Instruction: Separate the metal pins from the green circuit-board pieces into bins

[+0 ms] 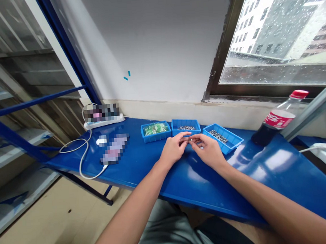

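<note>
My left hand [174, 148] and my right hand [209, 150] meet fingertip to fingertip above the blue table. Both are closed in a pinch around a small shiny metal part [191, 139], too small and too covered by fingers to name. Just behind my hands is a blue tray [185, 121] of thin silvery metal pieces that look like screws. Beside my right hand, an angled blue tray [233, 141] contains small dark-grey metal pieces. Left of them stands a third blue tray [156, 138] with green and whitish small pieces or packets.
A cola bottle [275, 120] stands at the right by a slanted metal bar. On the left lie a blurred phone [115, 150] on a white cable [83, 169], a small white object [101, 141] and a power strip [105, 122]. Wall and window rise behind the table [143, 163].
</note>
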Demonstrator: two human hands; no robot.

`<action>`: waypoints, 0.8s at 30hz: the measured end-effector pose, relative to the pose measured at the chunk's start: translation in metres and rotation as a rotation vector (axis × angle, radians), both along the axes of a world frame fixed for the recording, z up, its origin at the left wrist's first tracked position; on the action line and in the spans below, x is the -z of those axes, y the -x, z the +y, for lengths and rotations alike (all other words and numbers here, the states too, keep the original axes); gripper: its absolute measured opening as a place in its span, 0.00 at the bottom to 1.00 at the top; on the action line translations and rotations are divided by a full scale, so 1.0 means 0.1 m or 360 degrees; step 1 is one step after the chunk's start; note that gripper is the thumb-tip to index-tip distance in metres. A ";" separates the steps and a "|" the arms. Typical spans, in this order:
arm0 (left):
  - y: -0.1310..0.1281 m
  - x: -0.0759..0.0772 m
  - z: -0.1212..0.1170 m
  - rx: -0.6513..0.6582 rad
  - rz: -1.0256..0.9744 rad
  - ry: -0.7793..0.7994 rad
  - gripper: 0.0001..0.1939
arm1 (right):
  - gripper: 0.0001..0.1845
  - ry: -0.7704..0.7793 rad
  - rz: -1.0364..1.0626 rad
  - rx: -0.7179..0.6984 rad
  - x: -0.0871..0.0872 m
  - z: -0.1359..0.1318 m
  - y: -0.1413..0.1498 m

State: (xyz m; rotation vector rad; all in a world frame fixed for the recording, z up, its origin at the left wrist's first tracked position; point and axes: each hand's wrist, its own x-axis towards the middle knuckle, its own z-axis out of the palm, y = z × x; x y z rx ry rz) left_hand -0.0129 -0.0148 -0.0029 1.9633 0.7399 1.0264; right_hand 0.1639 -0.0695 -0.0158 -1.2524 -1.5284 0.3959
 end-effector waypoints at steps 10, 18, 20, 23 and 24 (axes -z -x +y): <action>-0.01 0.02 -0.01 0.0095 0.0084 -0.0108 0.24 | 0.06 -0.0039 -0.0270 0.0090 -0.04 -0.02 -0.09; -0.04 0.02 -0.06 0.0171 0.0211 -0.0288 0.24 | 0.08 -0.0263 -0.0874 0.0513 -0.37 -0.05 -0.42; -0.03 0.01 -0.05 0.0126 0.0256 -0.0297 0.23 | 0.12 -0.0175 -0.1080 0.0730 -0.42 -0.03 -0.59; -0.01 -0.01 -0.05 0.0028 0.0292 -0.0302 0.20 | 0.18 0.0057 -0.1392 0.0631 -0.44 -0.01 -0.87; -0.01 -0.02 -0.04 -0.0011 0.0300 -0.0304 0.19 | 0.21 0.0120 -0.1435 0.0626 -0.43 -0.01 -0.95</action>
